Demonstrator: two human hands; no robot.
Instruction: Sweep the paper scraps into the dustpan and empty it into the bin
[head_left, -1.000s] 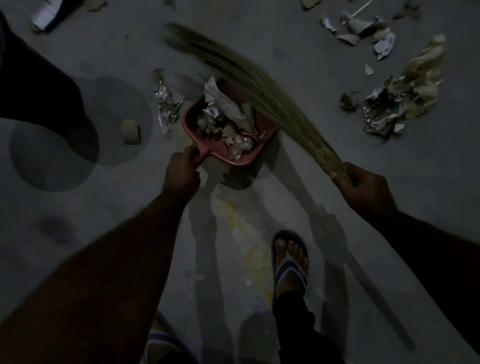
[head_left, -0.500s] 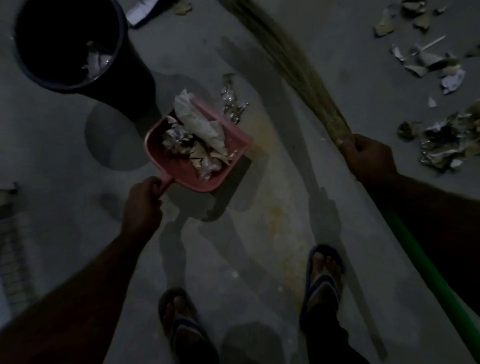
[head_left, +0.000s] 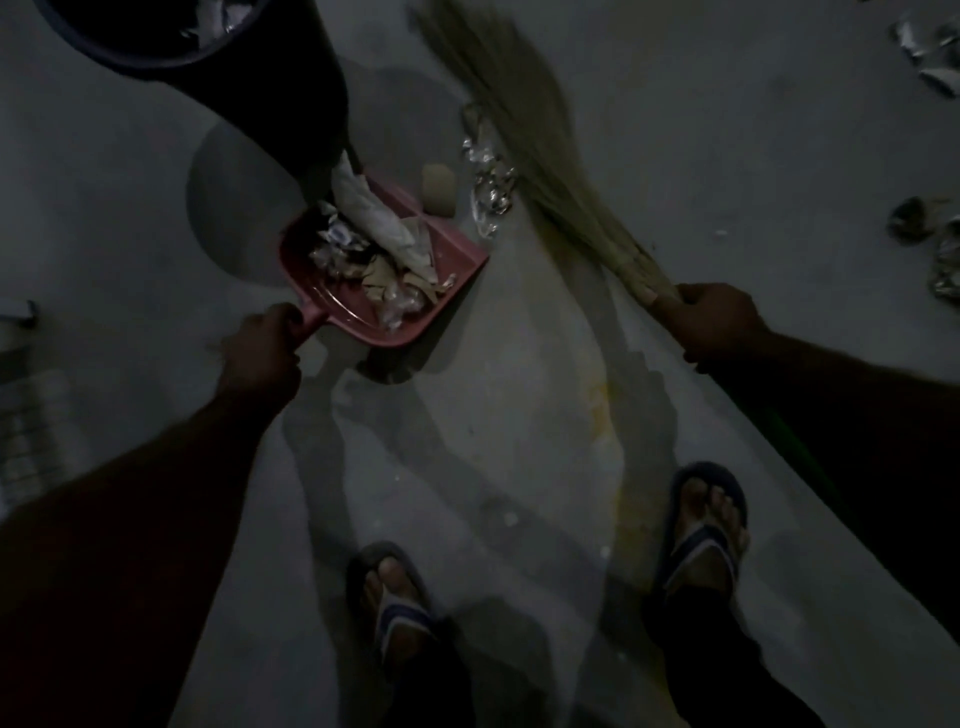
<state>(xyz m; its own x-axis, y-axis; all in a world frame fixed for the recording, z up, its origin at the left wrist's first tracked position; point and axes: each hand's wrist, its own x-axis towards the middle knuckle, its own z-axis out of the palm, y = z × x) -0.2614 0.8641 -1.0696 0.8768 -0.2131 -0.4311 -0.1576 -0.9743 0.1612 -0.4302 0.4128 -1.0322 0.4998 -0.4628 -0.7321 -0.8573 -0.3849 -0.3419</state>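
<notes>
My left hand (head_left: 262, 348) grips the handle of a pink dustpan (head_left: 457, 265), which is lifted off the floor and filled with crumpled paper scraps (head_left: 374, 234). The pan's far end is close to the side of a dark bin (head_left: 291, 88) at the upper left; the bin's mouth runs off the top edge. My right hand (head_left: 719, 325) holds a straw broom (head_left: 540, 150) where the bristles meet its green handle. The bristles fan out toward the top of the frame.
Shiny foil scraps (head_left: 488, 192) and a small tan lump (head_left: 439, 187) lie on the grey floor between dustpan and broom. More scraps (head_left: 930, 228) lie at the right edge. My two sandalled feet (head_left: 395, 608) stand below. A grid-like object (head_left: 26, 441) sits at the left edge.
The dustpan has been lifted from the floor and carried left toward the bin. The view has shifted left, and the broom has swung away from the pan.
</notes>
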